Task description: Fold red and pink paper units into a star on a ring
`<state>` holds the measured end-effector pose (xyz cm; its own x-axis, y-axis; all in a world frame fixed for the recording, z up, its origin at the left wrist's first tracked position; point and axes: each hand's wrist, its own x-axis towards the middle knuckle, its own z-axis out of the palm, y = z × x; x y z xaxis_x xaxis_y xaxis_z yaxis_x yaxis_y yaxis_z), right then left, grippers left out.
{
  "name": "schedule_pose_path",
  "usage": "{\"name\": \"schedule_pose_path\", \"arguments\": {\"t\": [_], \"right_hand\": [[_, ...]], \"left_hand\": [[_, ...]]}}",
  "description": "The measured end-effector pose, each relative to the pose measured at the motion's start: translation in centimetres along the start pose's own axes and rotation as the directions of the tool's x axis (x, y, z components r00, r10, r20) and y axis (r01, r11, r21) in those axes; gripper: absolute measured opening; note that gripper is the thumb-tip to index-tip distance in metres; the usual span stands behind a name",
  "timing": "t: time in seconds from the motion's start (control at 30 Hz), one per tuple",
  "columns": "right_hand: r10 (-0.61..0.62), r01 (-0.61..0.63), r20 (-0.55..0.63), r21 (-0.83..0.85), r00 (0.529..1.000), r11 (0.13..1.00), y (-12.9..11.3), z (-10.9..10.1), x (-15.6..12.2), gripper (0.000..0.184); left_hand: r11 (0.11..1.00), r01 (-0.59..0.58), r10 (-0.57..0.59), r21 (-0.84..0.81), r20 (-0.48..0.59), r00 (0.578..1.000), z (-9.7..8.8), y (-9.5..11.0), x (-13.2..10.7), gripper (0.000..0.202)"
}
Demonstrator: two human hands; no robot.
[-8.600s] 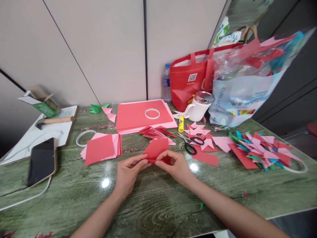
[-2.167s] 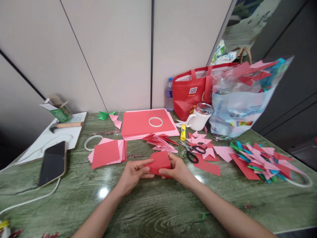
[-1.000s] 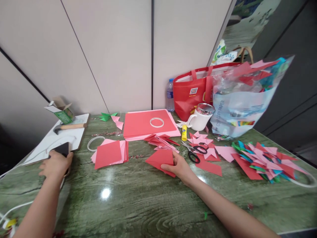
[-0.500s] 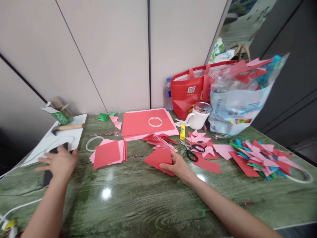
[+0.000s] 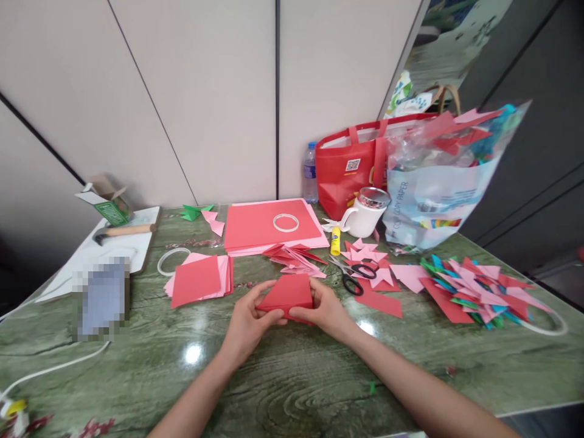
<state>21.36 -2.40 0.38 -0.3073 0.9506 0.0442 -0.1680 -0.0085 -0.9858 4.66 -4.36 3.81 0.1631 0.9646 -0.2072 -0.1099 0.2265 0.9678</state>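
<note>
A folded red paper [image 5: 288, 291] is held between both hands, just above the green table. My left hand [image 5: 250, 317] grips its left corner, thumb along the lower edge. On the other side my right hand [image 5: 327, 309] pinches the right edge, its thumb also in front. Behind the paper lies a pile of folded red and pink pieces [image 5: 296, 260]. To the left sits a stack of red and pink paper squares [image 5: 197, 281]. Black-handled scissors [image 5: 353, 283] rest to the right, beside cut red and pink scraps [image 5: 371, 261] and a yellow glue stick [image 5: 336, 241].
Larger red and pink sheets [image 5: 255, 226] bear a tape ring [image 5: 286, 222]. A white mug [image 5: 365, 214], red bag [image 5: 342, 176] and stuffed plastic bag [image 5: 424, 201] stand at the back right. A hammer [image 5: 128, 230] lies left, near a pixelated flat object [image 5: 104, 298]. Coloured folded pieces [image 5: 483, 289] pile at right.
My left hand has come from the flat object at the far left to the red paper and now grips it. The paper has turned slightly in my right hand. The flat object now appears pixelated.
</note>
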Motion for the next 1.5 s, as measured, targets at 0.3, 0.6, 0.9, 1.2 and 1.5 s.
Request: {"name": "schedule_pose_path", "arguments": {"t": [0.3,0.6,0.9,1.2,1.5], "right_hand": [[-0.010,0.004,-0.076,-0.070,0.997,0.998,0.3,-0.1,0.1,0.046],[-0.126,0.104,-0.080,-0.231,0.989,0.967,0.0,-0.4,0.0,0.034],[-0.150,0.123,-0.048,-0.363,0.988,0.924,-0.1,-0.3,-0.1,0.021],[-0.140,0.101,-0.128,-0.274,0.982,0.956,0.3,-0.2,0.1,0.020],[-0.103,0.089,-0.061,-0.206,0.993,0.975,0.7,-0.1,0.0,0.023]], "left_hand": [[0.992,0.129,-0.129,0.015,0.193,0.973,-1.5,-1.0,0.2,0.033],[0.982,0.140,-0.112,-0.128,0.209,0.971,-1.5,-0.8,0.4,0.038],[0.982,0.184,-0.171,-0.049,0.201,0.965,-2.1,-1.3,0.7,0.039],[0.988,0.107,-0.094,-0.112,0.118,0.989,-1.9,-1.1,0.7,0.032],[0.993,0.084,-0.080,-0.088,0.047,0.996,-1.4,-1.4,0.9,0.033]]}}
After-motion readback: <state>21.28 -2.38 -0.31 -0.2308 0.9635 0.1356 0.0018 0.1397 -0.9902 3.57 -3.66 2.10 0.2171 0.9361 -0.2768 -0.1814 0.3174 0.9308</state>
